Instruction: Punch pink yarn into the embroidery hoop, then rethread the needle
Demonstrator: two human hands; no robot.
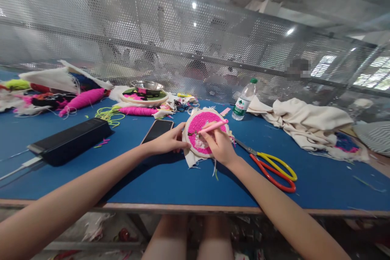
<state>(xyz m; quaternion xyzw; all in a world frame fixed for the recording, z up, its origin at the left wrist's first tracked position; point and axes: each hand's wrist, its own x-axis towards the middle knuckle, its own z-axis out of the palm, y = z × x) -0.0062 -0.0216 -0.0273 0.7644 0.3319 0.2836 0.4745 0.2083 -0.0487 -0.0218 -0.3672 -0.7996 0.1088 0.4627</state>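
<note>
An embroidery hoop [188, 124] stands tilted toward me over the blue table, its cloth mostly covered in bright pink loops with a pale patch low in the middle. My left hand [175, 140] grips the hoop's left rim, thumb in front. In my right hand [221, 146] is a pink punch needle [217, 125], held like a pen, its tip at the cloth near the pale patch. Loose cloth and thread ends hang below the hoop. Just right of my right hand lie large scissors [269, 164] with one yellow and one red handle.
A black phone [157, 130] lies left of the hoop, and a black box [70, 140] with cables farther left. Behind are pink yarn [82, 101], a second hoop [144, 100] under a metal bowl [148, 86], and a water bottle [242, 101]. Cream cloth [304, 120] is heaped right.
</note>
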